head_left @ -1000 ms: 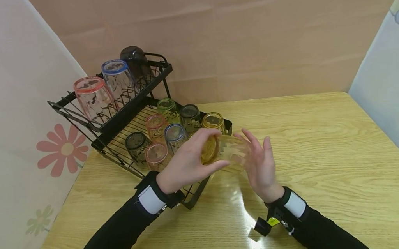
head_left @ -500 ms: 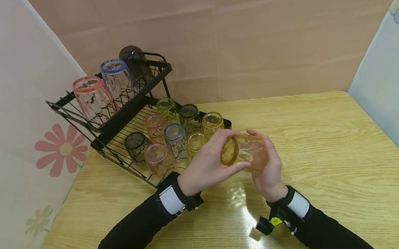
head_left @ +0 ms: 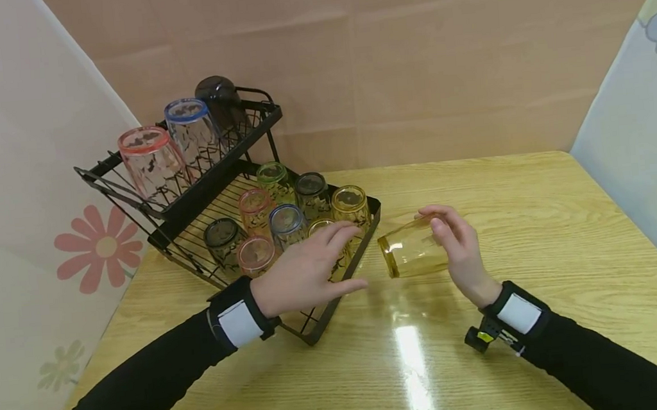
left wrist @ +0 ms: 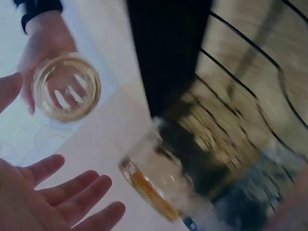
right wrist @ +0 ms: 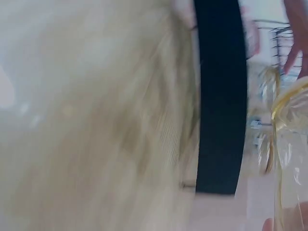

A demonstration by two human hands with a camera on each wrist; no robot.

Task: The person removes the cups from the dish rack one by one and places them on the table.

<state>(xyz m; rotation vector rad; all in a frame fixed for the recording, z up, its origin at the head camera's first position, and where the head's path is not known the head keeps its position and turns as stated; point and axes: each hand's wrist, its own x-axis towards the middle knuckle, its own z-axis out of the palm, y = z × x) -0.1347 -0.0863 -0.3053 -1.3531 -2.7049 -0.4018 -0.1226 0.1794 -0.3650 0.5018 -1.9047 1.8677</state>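
My right hand [head_left: 467,255] grips a yellow drinking glass [head_left: 416,249] by its right end. The glass lies nearly on its side in the air, its thick amber base facing left toward my other hand. In the left wrist view that round base [left wrist: 67,86] faces the camera. My left hand [head_left: 301,273] is spread, thumb apart from the fingers, and holds nothing. It hovers by the near edge of the black wire rack [head_left: 326,318], partly covering a yellow glass [head_left: 340,265] there. In the right wrist view, the held glass [right wrist: 291,159] shows at the right edge.
Several upturned glasses stand on the rack's lower tier, among them a green one [head_left: 274,180] and a blue-rimmed one [head_left: 287,224]. The upper tier bears a red-rimmed glass [head_left: 154,161], another blue-rimmed glass [head_left: 192,129] and a dark one [head_left: 222,101]. Wood-grain table [head_left: 542,265] extends right.
Earlier both hands were on the yellow glass. My left hand has let go and moved back left toward the rack, while my right hand has carried the glass a little right.
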